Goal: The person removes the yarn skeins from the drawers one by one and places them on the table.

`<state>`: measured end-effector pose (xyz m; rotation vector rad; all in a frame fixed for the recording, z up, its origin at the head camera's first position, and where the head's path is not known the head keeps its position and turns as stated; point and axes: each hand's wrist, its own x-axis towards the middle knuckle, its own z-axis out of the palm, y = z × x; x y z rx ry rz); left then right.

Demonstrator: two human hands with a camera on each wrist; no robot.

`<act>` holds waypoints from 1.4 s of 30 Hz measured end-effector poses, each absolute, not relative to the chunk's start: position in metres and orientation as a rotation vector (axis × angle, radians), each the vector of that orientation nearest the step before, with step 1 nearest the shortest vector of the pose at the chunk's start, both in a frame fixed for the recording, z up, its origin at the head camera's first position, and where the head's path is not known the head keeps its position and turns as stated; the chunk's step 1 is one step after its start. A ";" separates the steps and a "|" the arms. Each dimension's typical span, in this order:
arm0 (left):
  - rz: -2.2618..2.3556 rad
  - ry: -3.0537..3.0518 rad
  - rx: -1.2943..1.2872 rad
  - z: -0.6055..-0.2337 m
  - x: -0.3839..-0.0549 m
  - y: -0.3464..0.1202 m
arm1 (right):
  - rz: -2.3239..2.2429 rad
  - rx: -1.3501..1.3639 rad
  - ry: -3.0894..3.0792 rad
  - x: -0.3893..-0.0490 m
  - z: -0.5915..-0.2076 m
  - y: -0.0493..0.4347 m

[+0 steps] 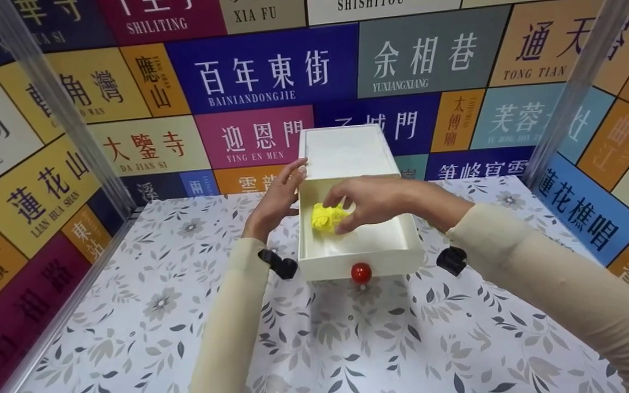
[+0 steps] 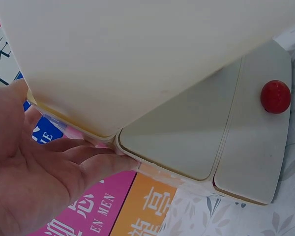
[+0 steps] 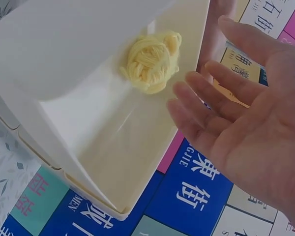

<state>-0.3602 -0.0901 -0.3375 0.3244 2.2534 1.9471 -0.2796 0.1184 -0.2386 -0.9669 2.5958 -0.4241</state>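
Observation:
A white box with a red knob on its front stands open on the table. Inside its compartment lies a bundle of yellow yarn, also visible as a wound yarn bundle in the right wrist view. My right hand hovers over the compartment, fingers spread and slightly bent. In the right wrist view, that hand shows a gap between its fingertips and the yarn. My left hand touches the box's left side; in the left wrist view its fingers extend along the wall.
Behind the box, a white panel rises at the back. The tabletop has a leaf-patterned cover. Colourful sign-covered walls enclose the back and sides, with clear corner posts.

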 end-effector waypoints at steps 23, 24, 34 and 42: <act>1.956 2.257 0.339 -0.339 -0.360 -0.090 | -0.328 -0.942 2.593 -0.290 -0.250 0.110; 1.957 2.255 0.342 -0.339 -0.360 -0.090 | -0.319 -0.938 2.593 -0.291 -0.251 0.110; 1.970 2.229 0.348 -0.338 -0.360 -0.090 | -0.245 -0.913 2.609 -0.299 -0.249 0.106; 1.989 2.210 0.348 -0.338 -0.359 -0.091 | -0.151 -0.854 2.646 -0.307 -0.243 0.100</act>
